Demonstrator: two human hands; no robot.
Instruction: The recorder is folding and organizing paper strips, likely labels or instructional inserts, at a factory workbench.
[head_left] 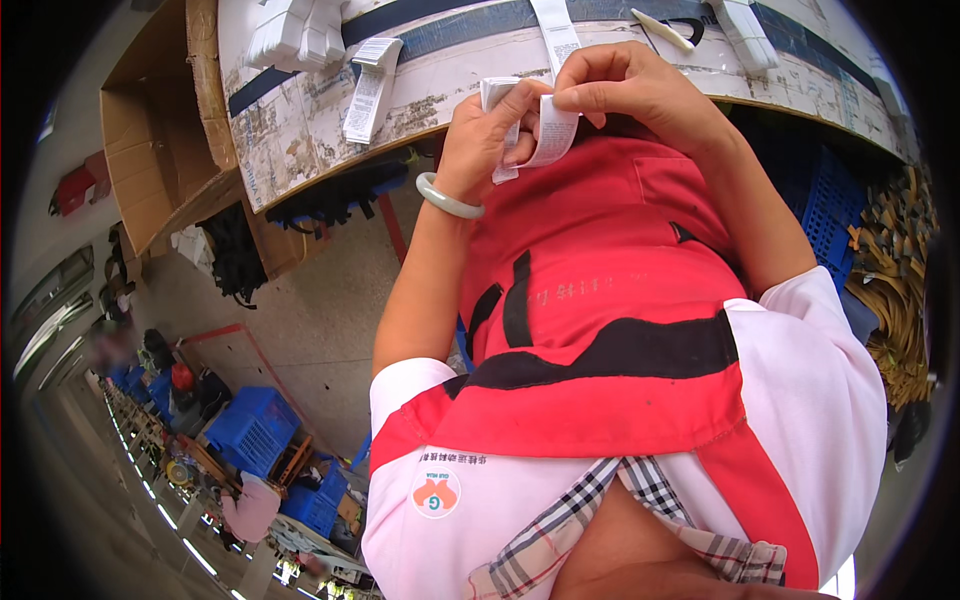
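Left hand (478,135) grips a folded stack of white labels (496,92); right hand (640,95) pinches a curved printed strip (556,138) beside it. Both items are at the bench (285,145) edge.

A single wide fisheye view looks steeply down from the person's head, upright. The collar (540,525) is nearest, at the lower edge; the apron (600,410) fills the middle, with the labels (557,135) and surface (300,140) farther off toward the top. Leftward it takes in the floor (320,310) and distant workstations, bent toward the dark rim.
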